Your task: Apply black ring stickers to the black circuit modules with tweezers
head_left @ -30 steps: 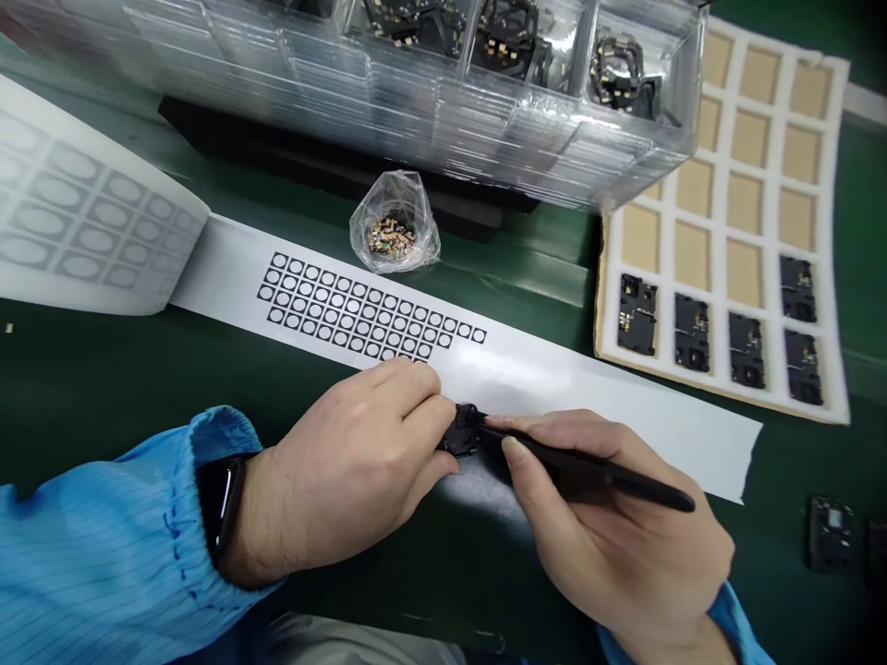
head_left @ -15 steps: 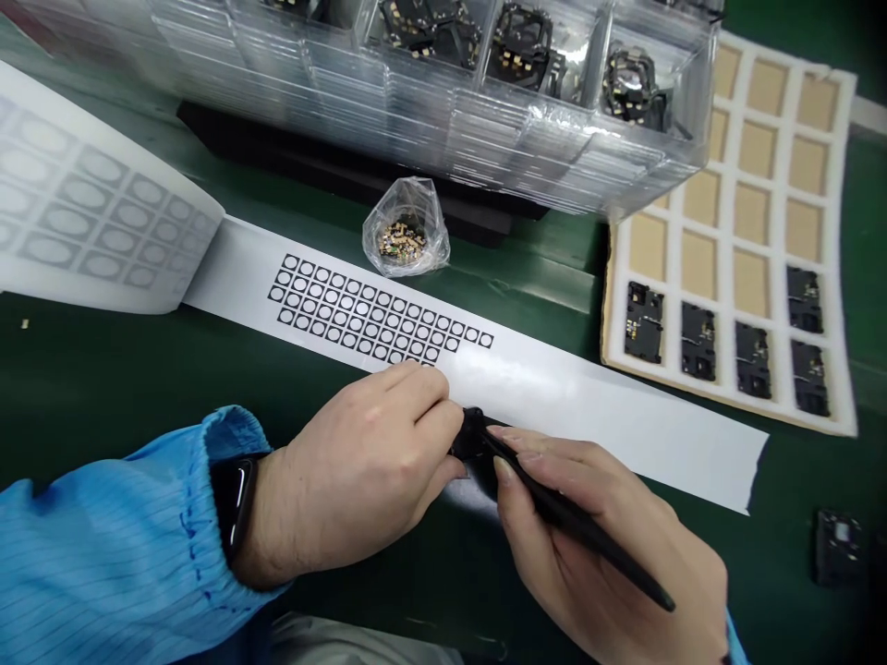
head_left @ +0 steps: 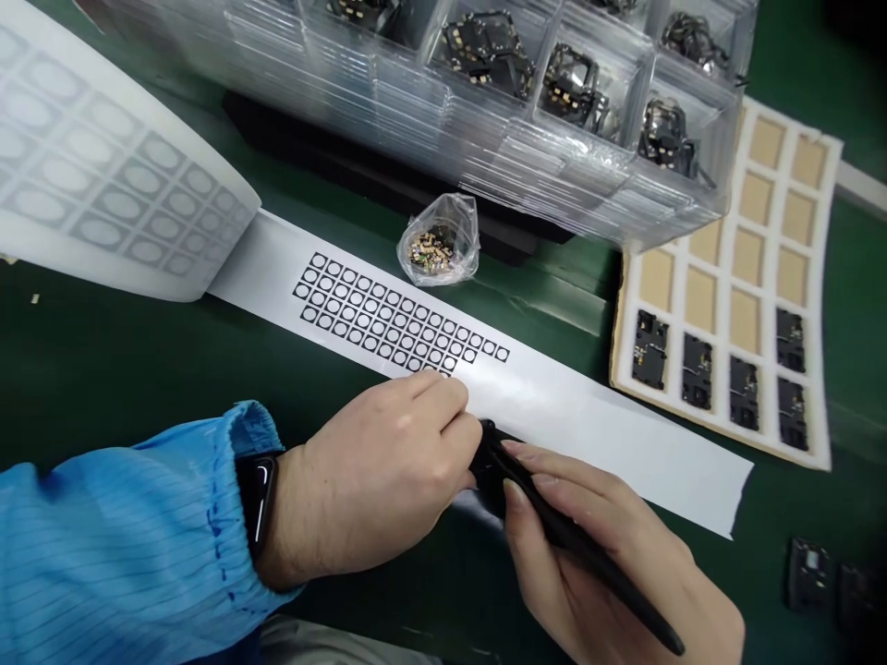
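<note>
My left hand (head_left: 378,471), closed with its fingers curled under, grips a small black electronic part (head_left: 488,473), mostly hidden behind the fingers. In my right hand (head_left: 644,554) is a pair of black tweezers (head_left: 602,565), pinched between thumb and fingers, its tip at the black part. Whether the tips hold anything is too small to tell. Both hands are over the near edge of a white backing strip (head_left: 596,416). Rows of black square stickers with pale round centres (head_left: 378,319) cover part of that strip, just beyond my left fingers.
A small clear bag (head_left: 461,245) of tiny gold pieces stands behind the strip. Stacked clear compartment trays (head_left: 430,111) hold black parts. At right, a white foam tray (head_left: 669,414) carries several black modules (head_left: 697,369); another module (head_left: 808,574) lies nearer. The strip's left end curls up (head_left: 131,185).
The view has shifted, so the bench appears turned slightly and a second dark module shows at lower right. Both hands keep nearly the same hold on the part and tweezers.
</note>
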The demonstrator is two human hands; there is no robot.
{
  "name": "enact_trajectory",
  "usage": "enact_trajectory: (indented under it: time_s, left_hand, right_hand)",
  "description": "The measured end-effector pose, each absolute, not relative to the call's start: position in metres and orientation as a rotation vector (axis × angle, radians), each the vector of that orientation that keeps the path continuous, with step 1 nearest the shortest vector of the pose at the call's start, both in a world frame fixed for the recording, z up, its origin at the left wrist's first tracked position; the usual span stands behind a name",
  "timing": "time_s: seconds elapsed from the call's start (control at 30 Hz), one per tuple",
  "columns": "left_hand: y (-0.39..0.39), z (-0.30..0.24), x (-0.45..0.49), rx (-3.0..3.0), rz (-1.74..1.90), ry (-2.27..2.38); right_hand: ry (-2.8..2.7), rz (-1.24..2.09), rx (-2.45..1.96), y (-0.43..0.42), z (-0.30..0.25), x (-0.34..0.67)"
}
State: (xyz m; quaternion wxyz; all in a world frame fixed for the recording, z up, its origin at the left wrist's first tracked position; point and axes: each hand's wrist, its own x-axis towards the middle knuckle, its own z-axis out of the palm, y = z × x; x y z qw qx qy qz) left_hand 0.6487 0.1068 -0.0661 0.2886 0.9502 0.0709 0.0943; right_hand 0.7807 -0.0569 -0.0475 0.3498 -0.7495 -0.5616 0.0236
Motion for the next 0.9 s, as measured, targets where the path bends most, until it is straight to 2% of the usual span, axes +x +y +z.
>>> enact_trajectory:
  time_s: [0.5, 0.9]
  left_hand:
    - [0.106, -0.069, 0.646, 2.587, 0.332, 0.157]
    - [0.108, -0.068, 0.647, 2.580, 0.320, 0.157]
  right_hand:
    - [-1.300, 0.281, -1.861, -0.065, -0.054, 0.793]
    - [-1.380, 0.248, -1.856, -0.069, -0.054, 0.791]
